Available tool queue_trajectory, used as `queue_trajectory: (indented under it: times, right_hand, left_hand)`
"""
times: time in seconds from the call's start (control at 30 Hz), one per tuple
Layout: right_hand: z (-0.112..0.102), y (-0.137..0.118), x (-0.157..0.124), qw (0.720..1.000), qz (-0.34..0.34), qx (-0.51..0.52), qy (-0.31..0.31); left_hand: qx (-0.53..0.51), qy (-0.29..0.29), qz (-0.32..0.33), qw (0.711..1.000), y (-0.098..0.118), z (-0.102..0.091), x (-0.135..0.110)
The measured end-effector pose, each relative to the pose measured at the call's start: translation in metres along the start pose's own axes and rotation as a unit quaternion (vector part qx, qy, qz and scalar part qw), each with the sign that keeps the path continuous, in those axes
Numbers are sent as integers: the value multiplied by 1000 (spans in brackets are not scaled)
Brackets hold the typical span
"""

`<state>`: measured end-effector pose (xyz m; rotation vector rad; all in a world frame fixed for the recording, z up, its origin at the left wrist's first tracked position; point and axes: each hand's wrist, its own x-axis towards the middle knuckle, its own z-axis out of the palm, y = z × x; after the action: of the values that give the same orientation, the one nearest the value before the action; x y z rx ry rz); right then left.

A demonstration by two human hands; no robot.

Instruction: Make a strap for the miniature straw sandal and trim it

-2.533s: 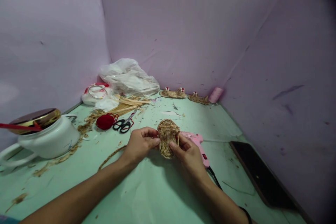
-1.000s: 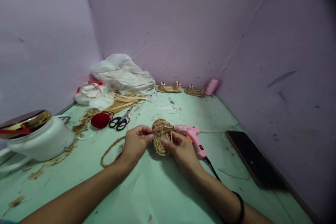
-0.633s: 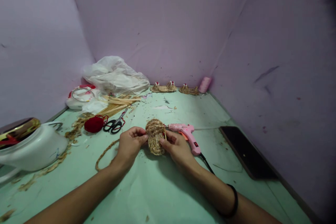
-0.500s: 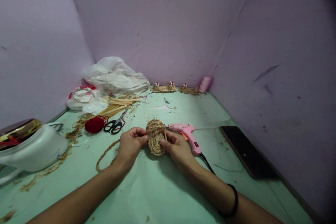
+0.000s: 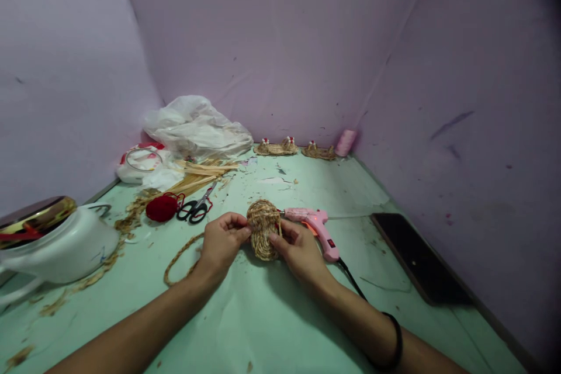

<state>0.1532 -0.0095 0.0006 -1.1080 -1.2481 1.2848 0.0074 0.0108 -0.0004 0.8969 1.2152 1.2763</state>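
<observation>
A small braided-straw slipper sole (image 5: 263, 234), wound from tan cord, is held up between both hands over the green table. My left hand (image 5: 224, 241) pinches its left edge with thumb and fingertips. From under that hand a loose length of braided cord (image 5: 177, 258) loops onto the table. My right hand (image 5: 300, 247) grips the right edge, its thumb on the front face and its fingers partly hidden behind. Just behind the right hand lies a pink glue gun (image 5: 313, 223), its nozzle close to the sole.
Scissors (image 5: 195, 209) and a red yarn ball (image 5: 162, 208) lie left, near straw strips (image 5: 205, 172) and a plastic bag (image 5: 197, 125). A white pot (image 5: 74, 248) stands far left, a phone (image 5: 418, 260) right. Small woven slippers (image 5: 275, 149) and a pink spool (image 5: 346, 142) line the back wall.
The whole view has shifted slightly, so everything sits a little farther right. Both hands keep nearly the same hold on the sole.
</observation>
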Motion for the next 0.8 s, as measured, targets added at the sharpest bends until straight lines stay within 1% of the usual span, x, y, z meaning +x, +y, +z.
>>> queue_trajectory:
  times: [0.2,0.43,0.6,0.7,0.8]
  right_hand:
    - [0,5,1,1000,11,6,12]
    - [-2,6,0,998,50,28,-12]
    - [0,2,0,990,105,92,14]
    - [1,-2,-1,986,135,94,37]
    - [1,-5,-2,984,144,90,49]
  left_hand:
    - [37,-15,17,999,1,-1,-1]
    - [42,-10,0,999,0,0,-1]
    - [34,-5,-17,999,-2,0,0]
    - [33,-3,-14,999,-2,1,0]
    - [39,1,-7,999,-1,1,0]
